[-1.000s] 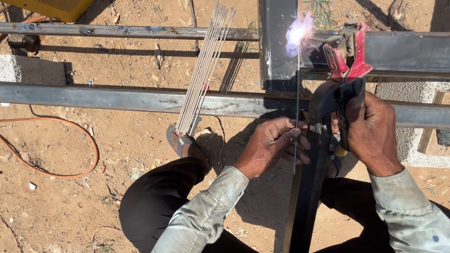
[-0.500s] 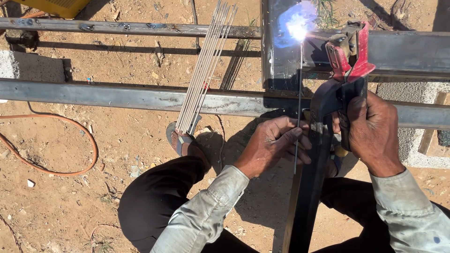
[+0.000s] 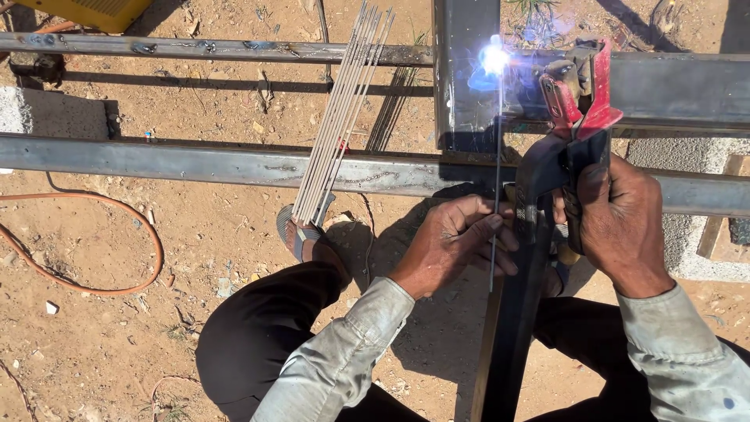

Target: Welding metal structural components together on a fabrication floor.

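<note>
While a bright spark (image 3: 492, 59) glows at the joint, two steel bars are being welded together.

A thin welding rod (image 3: 497, 180) is steadied by the left hand (image 3: 457, 242), whose fingers (image 3: 480, 227) are pinched together on it. A red and black rod holder (image 3: 574, 117) is gripped by the right hand (image 3: 617, 219), with its fingers wrapped tight around the handle. The rod's tip is held at the spot where the upright steel bar (image 3: 466, 78) meets the cross bar (image 3: 672, 86). The weld looks only partly done, since the spark is burning and much of the rod is left. A bundle of spare rods (image 3: 340, 117) is laid across the long steel bar (image 3: 195, 160) nearby, above the dirt ground (image 3: 117, 336). An orange cable (image 3: 117, 250) is curled on the ground.
</note>
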